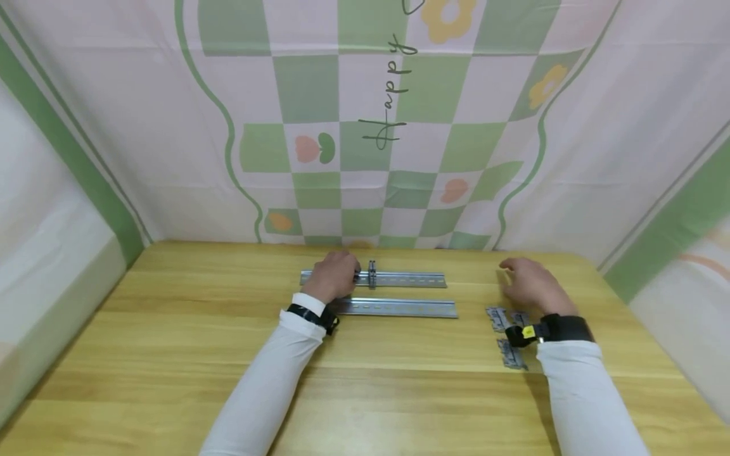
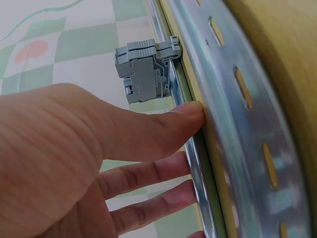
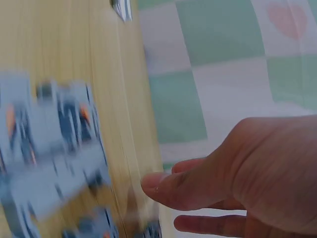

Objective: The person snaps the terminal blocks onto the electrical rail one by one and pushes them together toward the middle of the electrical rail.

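My left hand (image 1: 332, 277) is at the left part of the rear metal DIN rail (image 1: 412, 280). In the left wrist view its thumb lies on the near side of the rail and the fingers behind, pinching it. Grey terminal blocks (image 2: 143, 72) stand upright on that rail, just beyond the thumb. My right hand (image 1: 536, 286) hovers at the right, holding nothing, its fingers loosely bent. Beside and below it several loose grey terminal blocks (image 1: 497, 318) lie on the table, blurred in the right wrist view and partly hidden by the wrist camera.
A second slotted DIN rail (image 1: 399, 308) lies in front of the first, roughly parallel to it. The wooden table (image 1: 399, 392) ends at a checkered green and white cloth (image 1: 365, 190) hanging behind. More cloth hangs at both sides.
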